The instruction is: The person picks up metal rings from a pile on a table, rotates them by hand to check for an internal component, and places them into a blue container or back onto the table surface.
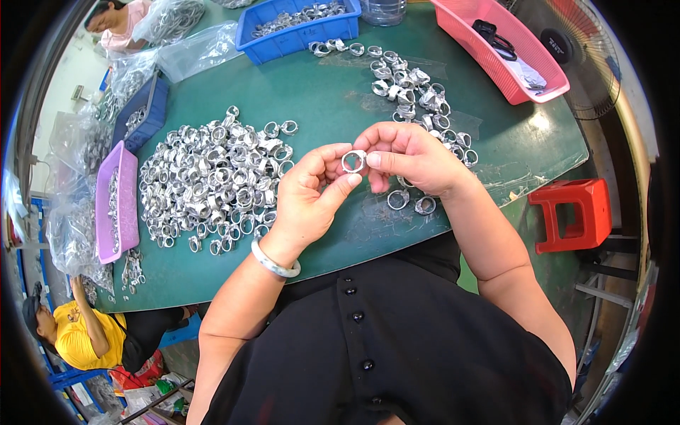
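Your left hand (312, 195) and right hand (418, 157), fingers curled, pinch one silvery metal ring (344, 163) between them above the green table (319, 99). A dense ring pile (212, 177) lies left, a looser group (405, 95) right.

Green table (312, 99), brightly lit, white glare patch near its right corner, glints on metal rings (212, 177) across it, soft shadows among them, pale bright wall (64, 106) beyond its left edge, surroundings fisheye-bowed, softer toward black rim.
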Available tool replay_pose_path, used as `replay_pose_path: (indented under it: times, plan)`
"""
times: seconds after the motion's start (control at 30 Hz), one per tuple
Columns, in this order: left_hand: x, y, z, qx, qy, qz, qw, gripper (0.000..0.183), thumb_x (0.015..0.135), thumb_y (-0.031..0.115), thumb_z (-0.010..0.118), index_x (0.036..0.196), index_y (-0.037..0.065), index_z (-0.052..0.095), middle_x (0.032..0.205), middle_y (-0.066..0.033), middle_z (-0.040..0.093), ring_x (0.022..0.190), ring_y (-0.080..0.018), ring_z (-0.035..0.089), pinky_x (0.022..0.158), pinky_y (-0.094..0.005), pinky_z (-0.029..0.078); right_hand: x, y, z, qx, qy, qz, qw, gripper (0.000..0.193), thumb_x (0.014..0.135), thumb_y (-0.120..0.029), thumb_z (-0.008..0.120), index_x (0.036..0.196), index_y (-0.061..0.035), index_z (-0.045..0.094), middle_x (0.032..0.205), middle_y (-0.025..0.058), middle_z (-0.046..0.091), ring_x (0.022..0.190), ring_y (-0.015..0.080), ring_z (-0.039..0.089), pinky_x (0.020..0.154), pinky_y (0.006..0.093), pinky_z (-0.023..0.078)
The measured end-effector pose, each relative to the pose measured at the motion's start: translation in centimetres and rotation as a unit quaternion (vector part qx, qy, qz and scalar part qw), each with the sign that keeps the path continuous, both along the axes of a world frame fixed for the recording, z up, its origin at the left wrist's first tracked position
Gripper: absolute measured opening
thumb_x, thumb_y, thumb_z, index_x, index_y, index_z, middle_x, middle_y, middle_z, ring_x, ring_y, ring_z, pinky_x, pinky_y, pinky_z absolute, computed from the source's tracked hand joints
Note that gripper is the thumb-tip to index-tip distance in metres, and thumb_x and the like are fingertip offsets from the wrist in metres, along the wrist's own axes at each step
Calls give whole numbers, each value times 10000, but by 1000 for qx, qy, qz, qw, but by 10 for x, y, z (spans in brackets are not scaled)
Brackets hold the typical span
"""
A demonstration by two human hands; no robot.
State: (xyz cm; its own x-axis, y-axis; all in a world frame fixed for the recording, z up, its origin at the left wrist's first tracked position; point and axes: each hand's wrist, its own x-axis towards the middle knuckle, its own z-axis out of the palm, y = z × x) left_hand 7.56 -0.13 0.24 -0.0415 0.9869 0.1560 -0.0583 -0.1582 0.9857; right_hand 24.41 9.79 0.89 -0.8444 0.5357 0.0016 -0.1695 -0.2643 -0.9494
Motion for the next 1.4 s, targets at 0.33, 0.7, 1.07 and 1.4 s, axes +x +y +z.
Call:
replay_pose_path:
  times: [0.33, 0.7, 1.07, 1.4]
  plan:
    - [6, -2, 6, -5, 0, 17, 1000, 316, 793, -58, 635, 1049, 16, 465, 934, -59, 615, 855, -101, 594, 776, -226, 483, 0, -1, 1, 3, 9, 9, 1000, 189, 862, -87, 590, 1032, -9, 562, 867, 34, 620, 689, 97, 579, 617, 221, 472]
    - [12, -5, 3, 21, -52, 3, 998, 258, 817, -58, 609, 1023, 9, 470, 945, -74, 607, 872, -130, 601, 794, -244, 489, 1, 2, -5, -3, 40, 24, 999, 236, 877, -62, 558, 1098, 20, 561, 927, 70, 630, 758, 118, 602, 694, 245, 501]
    - [18, -4, -4, 99, 16, 52, 994, 360, 795, -59, 638, 1078, 18, 430, 908, -72, 604, 825, -123, 600, 749, -243, 492, 0, 2, -9, -2, 52, 27, 998, 253, 899, -63, 519, 1129, 32, 563, 940, 72, 634, 783, 112, 604, 691, 240, 497]
    - [22, -1, -9, 161, 155, 128, 966, 386, 719, -44, 701, 1035, 0, 485, 772, -64, 616, 685, -106, 619, 637, -235, 517, 2, 4, -8, 23, 25, 27, 999, 271, 901, -41, 493, 1146, 41, 574, 965, 77, 649, 841, 105, 604, 743, 240, 492]
